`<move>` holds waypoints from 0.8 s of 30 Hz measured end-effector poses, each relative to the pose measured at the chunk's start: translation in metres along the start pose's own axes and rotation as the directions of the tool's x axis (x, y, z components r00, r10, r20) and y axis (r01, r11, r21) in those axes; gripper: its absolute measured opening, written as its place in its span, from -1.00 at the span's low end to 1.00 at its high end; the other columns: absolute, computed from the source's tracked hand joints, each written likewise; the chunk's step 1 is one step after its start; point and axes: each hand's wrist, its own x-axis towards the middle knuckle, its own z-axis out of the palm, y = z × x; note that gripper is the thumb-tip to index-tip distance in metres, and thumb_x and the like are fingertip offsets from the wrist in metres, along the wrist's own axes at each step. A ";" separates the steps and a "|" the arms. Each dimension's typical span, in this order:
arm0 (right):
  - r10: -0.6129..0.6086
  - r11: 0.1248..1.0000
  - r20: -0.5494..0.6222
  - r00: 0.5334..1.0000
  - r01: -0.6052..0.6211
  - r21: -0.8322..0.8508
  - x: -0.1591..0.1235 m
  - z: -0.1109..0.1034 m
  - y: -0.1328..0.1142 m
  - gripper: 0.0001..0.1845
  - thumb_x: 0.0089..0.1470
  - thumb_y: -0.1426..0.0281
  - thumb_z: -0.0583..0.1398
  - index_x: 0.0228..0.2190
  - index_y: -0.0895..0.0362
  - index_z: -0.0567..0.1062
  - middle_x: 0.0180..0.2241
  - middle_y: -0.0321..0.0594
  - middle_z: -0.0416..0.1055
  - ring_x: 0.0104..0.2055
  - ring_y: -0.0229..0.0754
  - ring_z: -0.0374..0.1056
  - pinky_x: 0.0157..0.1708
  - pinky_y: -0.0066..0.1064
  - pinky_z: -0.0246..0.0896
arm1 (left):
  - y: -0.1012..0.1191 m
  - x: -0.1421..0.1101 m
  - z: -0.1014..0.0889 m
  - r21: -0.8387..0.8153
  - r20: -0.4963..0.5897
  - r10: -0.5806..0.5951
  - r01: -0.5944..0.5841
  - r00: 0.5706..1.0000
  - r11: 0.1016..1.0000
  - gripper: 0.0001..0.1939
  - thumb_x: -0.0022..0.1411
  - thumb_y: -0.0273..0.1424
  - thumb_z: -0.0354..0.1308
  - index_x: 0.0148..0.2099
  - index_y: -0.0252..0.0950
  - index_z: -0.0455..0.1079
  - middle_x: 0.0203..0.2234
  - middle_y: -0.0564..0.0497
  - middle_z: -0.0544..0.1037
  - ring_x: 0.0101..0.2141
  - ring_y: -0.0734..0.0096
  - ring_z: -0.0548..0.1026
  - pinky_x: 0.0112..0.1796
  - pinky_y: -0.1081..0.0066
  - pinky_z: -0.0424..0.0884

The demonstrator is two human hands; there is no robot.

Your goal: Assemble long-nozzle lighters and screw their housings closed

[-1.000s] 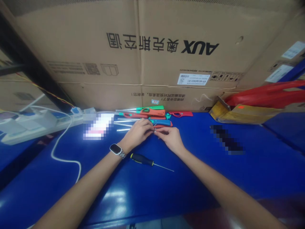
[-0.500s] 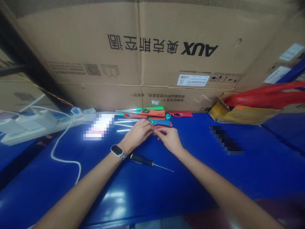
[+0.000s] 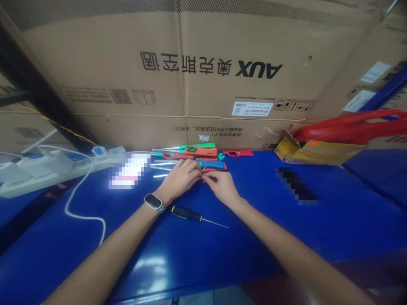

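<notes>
My left hand (image 3: 182,178), with a watch (image 3: 153,201) on its wrist, is closed in front of the pile of long-nosed lighters. My right hand (image 3: 221,185) pinches with thumb and forefinger right beside the left fingertips. What the two hands hold between them is too small and too covered to name. Just behind the fingers lie a blue lighter (image 3: 211,164) and others in orange (image 3: 203,151), green (image 3: 206,145) and red (image 3: 238,153), several with metal tubes pointing left. Nearer to me, a screwdriver (image 3: 187,213) with a dark and yellow handle rests on the blue table.
A large cardboard box (image 3: 178,97) stands behind the table. On the left are a white power strip (image 3: 38,182) with plugs, a cable (image 3: 81,216) and a blurred bright rectangle (image 3: 130,169). To the right lie an open carton (image 3: 321,153), a red bag (image 3: 349,125) and a blurred dark object (image 3: 295,185).
The whole view has shifted slightly. Both hands stay together at the same place by the lighters, with only small finger movement; the screwdriver has not moved on the table.
</notes>
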 end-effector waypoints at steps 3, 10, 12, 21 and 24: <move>-0.057 0.980 0.050 0.997 0.066 -0.186 -0.003 -0.002 -0.002 -0.79 0.20 0.40 0.17 -0.29 0.12 0.64 -0.30 -0.16 0.58 -0.31 -0.15 0.46 -0.24 -0.39 0.27 | -0.001 -0.002 0.002 -0.004 0.028 0.002 -0.002 1.000 1.000 -0.79 0.41 -0.35 0.03 -0.17 -0.30 0.47 -0.16 -0.11 0.51 -0.12 0.16 0.39 -0.14 0.21 0.28; -0.088 0.963 0.129 0.988 0.118 -0.243 -0.010 -0.007 -0.007 -0.77 0.21 0.42 0.13 -0.25 0.14 0.60 -0.44 -0.24 0.47 -0.43 -0.23 0.34 -0.35 -0.43 0.19 | -0.001 -0.009 0.001 -0.101 0.053 0.011 -0.005 0.999 0.995 -0.82 0.39 -0.39 0.06 -0.07 -0.26 0.47 -0.10 -0.10 0.50 -0.08 0.17 0.40 -0.09 0.19 0.31; -0.086 0.974 0.136 0.987 0.112 -0.196 -0.010 -0.015 -0.004 -0.74 0.21 0.41 0.13 -0.16 0.13 0.59 -0.42 -0.25 0.49 -0.43 -0.24 0.35 -0.34 -0.43 0.20 | 0.001 -0.010 -0.003 -0.129 0.032 -0.009 0.013 0.999 0.992 -0.82 0.38 -0.38 0.07 -0.05 -0.25 0.46 -0.09 -0.09 0.49 -0.07 0.18 0.39 -0.08 0.18 0.32; -0.004 0.795 0.019 1.000 0.015 -0.606 0.027 -0.109 0.049 -0.55 0.17 0.53 0.06 0.08 0.18 0.45 0.09 0.01 0.40 0.13 0.06 0.22 0.05 -0.12 0.13 | 0.003 0.053 -0.012 -0.179 -0.055 -0.038 0.027 0.998 0.983 -0.84 0.37 -0.42 0.02 -0.12 -0.27 0.44 -0.18 -0.09 0.50 -0.16 0.21 0.41 -0.10 0.17 0.38; 0.078 0.715 0.118 0.990 0.027 -0.698 0.049 -0.123 0.066 -0.40 0.10 0.58 0.06 0.20 0.23 0.31 0.21 0.08 0.28 0.25 0.12 0.09 0.11 -0.04 0.03 | -0.002 0.094 0.001 -0.149 -0.012 -0.038 0.036 0.999 0.988 -0.82 0.34 -0.46 0.02 -0.16 -0.28 0.46 -0.21 -0.10 0.51 -0.18 0.19 0.42 -0.13 0.19 0.39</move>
